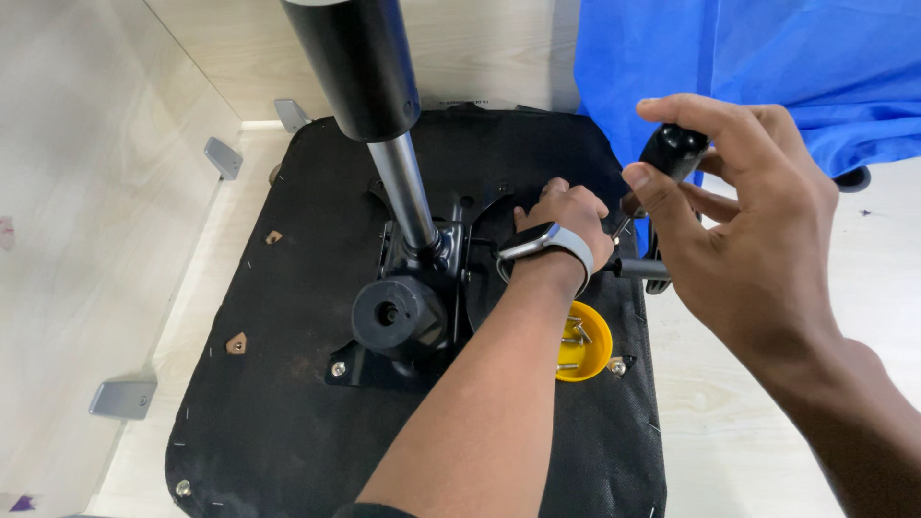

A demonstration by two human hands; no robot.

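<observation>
Black fabric covers the underside of an upturned office chair seat (288,403), which lies on a pale wood-grain floor with its metal tilt mechanism (413,317) facing up and the gas lift column (379,105) rising toward the camera.

Step in hand, as judged: fastening work on the mechanism plate near its far right corner. One screw (338,368) already sits in the plate's near left corner.

Right hand (758,240): closed around the black handle of a screwdriver (672,153), thumb and fingers wrapped on it. The shaft runs down and left toward the plate; its tip is hidden behind the left hand.

Left hand (566,216): wearing a wristwatch with a grey band (552,245), it rests fingers-down on the plate just beside the column base. Fingers are curled, apparently steadying something small; what they hold cannot be told.

The two hands are close, the right above and to the right of the left. A side lever (638,269) projects from the mechanism between them.

A yellow dish (590,345) holding loose screws sits on the seat just beside the left forearm.

The next move, in my judgement, calls for keeping the driver tip seated squarely and the shaft upright while turning.

Blue cloth (767,58) hangs at the upper right.
</observation>
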